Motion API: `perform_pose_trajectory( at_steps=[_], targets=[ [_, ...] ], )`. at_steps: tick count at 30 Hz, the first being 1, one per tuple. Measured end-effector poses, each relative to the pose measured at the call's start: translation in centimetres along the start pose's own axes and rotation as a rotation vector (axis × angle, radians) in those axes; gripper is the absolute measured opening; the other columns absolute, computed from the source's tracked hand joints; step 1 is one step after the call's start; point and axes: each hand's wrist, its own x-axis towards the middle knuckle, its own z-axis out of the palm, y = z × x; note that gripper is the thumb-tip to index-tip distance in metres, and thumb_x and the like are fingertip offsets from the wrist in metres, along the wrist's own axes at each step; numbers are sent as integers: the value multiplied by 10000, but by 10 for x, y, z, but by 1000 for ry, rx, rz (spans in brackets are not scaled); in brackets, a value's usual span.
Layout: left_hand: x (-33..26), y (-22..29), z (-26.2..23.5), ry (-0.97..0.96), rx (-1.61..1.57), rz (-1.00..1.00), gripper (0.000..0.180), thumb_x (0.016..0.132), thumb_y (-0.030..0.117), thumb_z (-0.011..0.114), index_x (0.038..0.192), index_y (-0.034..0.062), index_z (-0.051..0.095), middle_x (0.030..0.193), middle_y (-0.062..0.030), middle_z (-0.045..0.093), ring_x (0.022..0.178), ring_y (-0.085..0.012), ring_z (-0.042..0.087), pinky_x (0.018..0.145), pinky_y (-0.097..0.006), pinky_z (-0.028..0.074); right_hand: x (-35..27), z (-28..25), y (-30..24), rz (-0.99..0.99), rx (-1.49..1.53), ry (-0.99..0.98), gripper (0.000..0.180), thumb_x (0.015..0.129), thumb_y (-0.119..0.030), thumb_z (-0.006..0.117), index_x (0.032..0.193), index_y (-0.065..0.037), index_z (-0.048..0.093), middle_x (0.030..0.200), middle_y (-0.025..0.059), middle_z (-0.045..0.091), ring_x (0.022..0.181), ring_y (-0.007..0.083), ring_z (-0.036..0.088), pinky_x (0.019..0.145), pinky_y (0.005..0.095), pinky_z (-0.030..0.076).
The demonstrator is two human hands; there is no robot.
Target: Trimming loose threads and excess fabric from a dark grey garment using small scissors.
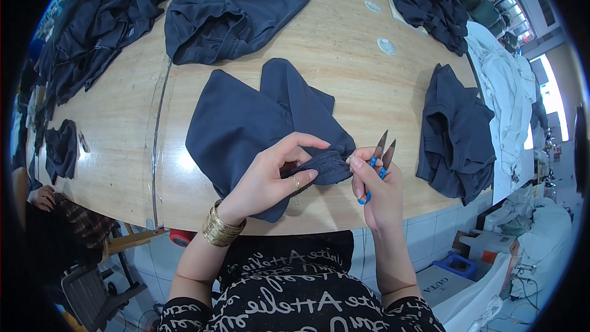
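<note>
A pair of dark navy shorts [239, 123] lies spread on the table in front of me, its gathered waistband turned toward me. My left hand [267, 175] is closed on that waistband, thumb on top and fingers behind, lifting it a little off the table. At the waistband's right end, my right hand [382, 190] pinches the edge between thumb and fingertips; whether a thread is caught there is too small to tell. The same hand also keeps a pair of blue-handled scissors [385, 149] in its palm, blades apart and pointing away from me.
More navy shorts lie at the far side [239, 18] and at the right [456, 135]. A dark garment heap [104, 24] fills the far left. White cloth [501, 86] hangs along the right edge. A seated person's hand [43, 198] shows at the left.
</note>
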Motion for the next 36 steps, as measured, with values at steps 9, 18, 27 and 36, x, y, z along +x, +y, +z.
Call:
perform_pose_trajectory(
  at_steps=[9, 18, 27, 36],
  targets=[
    [30, 17, -9, -82, 452, 366, 273, 781, 161, 760, 1033, 79, 693, 1164, -83, 611, 1028, -197, 560, 894, -332, 437, -3, 7, -6, -81, -152, -14, 81, 894, -102, 650, 940, -36, 643, 710, -40, 557, 548, 5, 425, 485, 167, 315],
    [46, 6, -8, -250, 233, 206, 125, 816, 158, 736, 867, 48, 708, 887, -36, 696, 831, -145, 604, 799, -291, 455, 7, -9, -24, -241, -606, -95, 179, 824, -125, 722, 940, -24, 632, 807, 8, 554, 699, 75, 492, 613, 227, 392],
    [40, 0, -16, -224, -140, -41, 162, 884, 131, 678, 944, -19, 688, 944, -82, 713, 886, -104, 654, 822, -239, 519, 14, -30, -59, -275, -1147, -458, 294, 779, -240, 772, 956, -47, 641, 821, 39, 628, 693, 142, 569, 603, 249, 434],
    [37, 4, -16, -214, -137, -53, 94, 872, 40, 660, 935, -23, 688, 992, -123, 701, 888, -120, 644, 816, -250, 513, 20, -25, -55, -443, -1301, -509, 266, 794, -292, 742, 883, -54, 664, 761, 59, 637, 631, 201, 594, 542, 279, 452]
  ],
)
